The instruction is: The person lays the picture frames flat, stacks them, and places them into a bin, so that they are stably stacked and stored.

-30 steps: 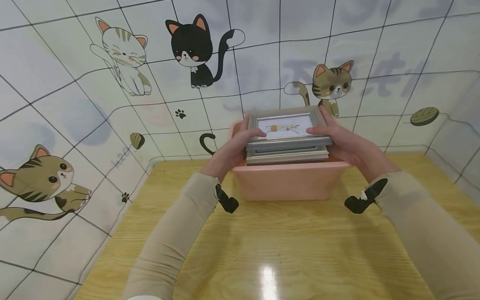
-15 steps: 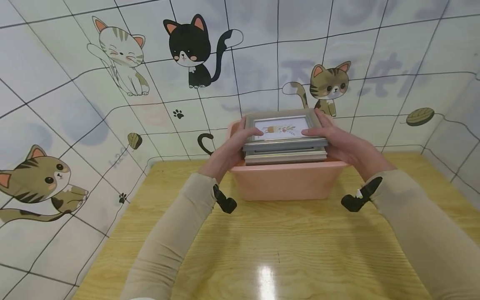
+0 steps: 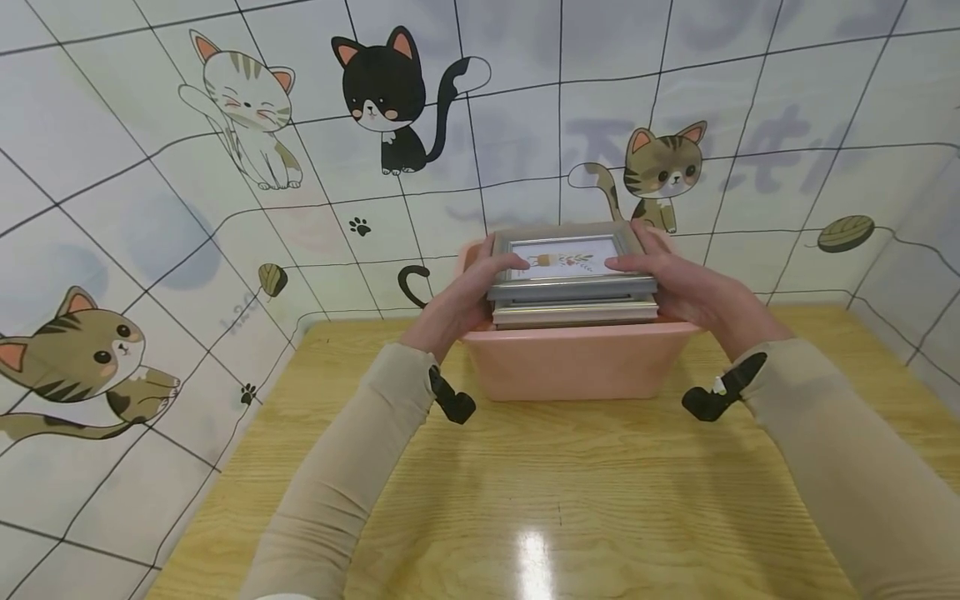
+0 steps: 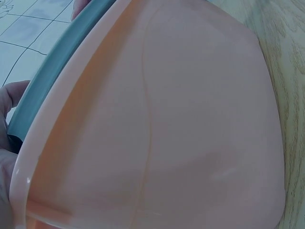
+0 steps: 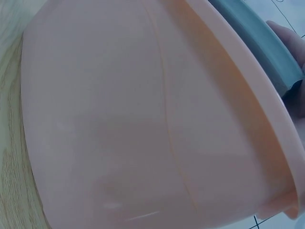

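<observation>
A silver-grey picture frame (image 3: 566, 257) with a small plant print lies face up at the top of the pink plastic basin (image 3: 570, 367). My left hand (image 3: 465, 292) grips its left side, thumb on the glass. The right hand (image 3: 684, 287) holds the opposite side the same way. Another silvery frame (image 3: 573, 314) shows directly beneath it, its front edge above the basin's rim. In the left wrist view the frame's edge (image 4: 57, 67) runs along the basin rim. The right wrist view shows the basin's outer wall (image 5: 109, 95) and the frame's edge (image 5: 262, 40).
The basin stands on a wood-grain table (image 3: 525, 483), close to the back wall (image 3: 517, 167) with its cat drawings. A side wall (image 3: 97, 242) borders the table at the left. Black straps (image 3: 452, 396) sit on both wrists.
Both hands have lowered the top picture frame a little, bringing it closer onto the frame below and slightly left. The basin stays in place.
</observation>
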`<state>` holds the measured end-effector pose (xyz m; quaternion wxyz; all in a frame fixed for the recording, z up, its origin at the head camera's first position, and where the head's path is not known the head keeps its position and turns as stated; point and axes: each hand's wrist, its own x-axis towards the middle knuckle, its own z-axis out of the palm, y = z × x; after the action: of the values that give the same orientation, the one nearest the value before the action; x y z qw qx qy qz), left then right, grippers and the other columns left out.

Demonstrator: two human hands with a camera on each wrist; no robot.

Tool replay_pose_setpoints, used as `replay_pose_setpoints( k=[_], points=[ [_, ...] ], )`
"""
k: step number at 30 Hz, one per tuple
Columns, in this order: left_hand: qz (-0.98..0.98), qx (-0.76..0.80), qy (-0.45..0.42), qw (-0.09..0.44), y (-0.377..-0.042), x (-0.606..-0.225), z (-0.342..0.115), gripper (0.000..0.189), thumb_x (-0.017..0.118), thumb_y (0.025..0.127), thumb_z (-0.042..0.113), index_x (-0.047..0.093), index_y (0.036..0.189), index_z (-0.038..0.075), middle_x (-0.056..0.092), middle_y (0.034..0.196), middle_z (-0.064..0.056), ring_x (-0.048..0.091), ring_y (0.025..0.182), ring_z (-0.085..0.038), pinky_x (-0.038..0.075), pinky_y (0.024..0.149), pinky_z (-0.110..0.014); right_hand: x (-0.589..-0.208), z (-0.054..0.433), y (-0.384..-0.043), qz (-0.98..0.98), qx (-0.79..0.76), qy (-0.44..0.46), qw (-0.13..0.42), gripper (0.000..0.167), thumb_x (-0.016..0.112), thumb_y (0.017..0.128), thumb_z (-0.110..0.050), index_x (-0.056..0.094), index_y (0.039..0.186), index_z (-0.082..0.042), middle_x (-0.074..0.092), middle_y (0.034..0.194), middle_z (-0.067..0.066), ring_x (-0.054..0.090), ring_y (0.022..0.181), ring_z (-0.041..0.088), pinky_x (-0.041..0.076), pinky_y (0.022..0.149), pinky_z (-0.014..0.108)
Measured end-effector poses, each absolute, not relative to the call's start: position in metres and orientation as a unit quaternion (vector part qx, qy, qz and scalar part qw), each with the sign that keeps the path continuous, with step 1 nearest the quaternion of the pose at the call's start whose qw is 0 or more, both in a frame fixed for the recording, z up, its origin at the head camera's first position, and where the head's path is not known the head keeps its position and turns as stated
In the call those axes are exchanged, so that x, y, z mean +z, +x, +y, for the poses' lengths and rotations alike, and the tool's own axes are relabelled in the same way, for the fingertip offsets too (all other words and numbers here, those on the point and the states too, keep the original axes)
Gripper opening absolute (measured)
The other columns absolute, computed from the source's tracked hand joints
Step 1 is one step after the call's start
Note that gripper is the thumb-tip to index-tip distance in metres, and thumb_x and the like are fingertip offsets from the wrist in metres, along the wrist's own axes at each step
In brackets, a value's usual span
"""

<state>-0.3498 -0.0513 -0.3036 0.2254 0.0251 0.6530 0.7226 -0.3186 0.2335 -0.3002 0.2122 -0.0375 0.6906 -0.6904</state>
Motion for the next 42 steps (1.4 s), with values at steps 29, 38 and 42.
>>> replay_pose_setpoints(
  k=[29, 38, 42],
  points=[
    [0.66, 0.715, 0.033, 0.23, -0.356, -0.308, -0.05, 0.099, 0.067, 0.096, 0.049, -0.007, 0.163, 0.044, 0.007, 0.169, -0.006, 0.039, 0.138, -0.036, 0.032, 0.113, -0.057, -0.304, 0.226, -0.321, 0.75, -0.63, -0.071, 0.192, 0.099, 0.063, 0.103, -0.028, -0.015, 0.162, -0.037, 0.0, 0.165, 0.01, 0.033, 0.137, 0.035, 0.046, 0.101, 0.048],
    [0.739, 0.641, 0.046, 0.201, -0.353, -0.31, -0.054, 0.096, 0.054, 0.092, 0.073, -0.01, 0.16, 0.051, -0.017, 0.169, 0.015, -0.005, 0.155, -0.025, 0.01, 0.116, -0.068, -0.306, 0.219, -0.321, 0.818, -0.552, -0.105, 0.125, 0.103, 0.063, 0.103, -0.03, -0.022, 0.161, -0.028, -0.03, 0.166, -0.003, -0.022, 0.152, 0.028, -0.004, 0.12, 0.059],
    [0.744, 0.639, 0.056, 0.188, -0.351, -0.308, -0.055, 0.091, 0.052, 0.094, 0.072, -0.008, 0.161, 0.051, -0.016, 0.169, 0.015, -0.007, 0.155, -0.025, 0.009, 0.115, -0.07, -0.305, 0.22, -0.321, 0.814, -0.558, -0.104, 0.125, 0.104, 0.065, 0.102, -0.031, -0.021, 0.161, -0.034, -0.029, 0.166, -0.005, -0.02, 0.152, 0.03, -0.003, 0.12, 0.06]
  ],
)
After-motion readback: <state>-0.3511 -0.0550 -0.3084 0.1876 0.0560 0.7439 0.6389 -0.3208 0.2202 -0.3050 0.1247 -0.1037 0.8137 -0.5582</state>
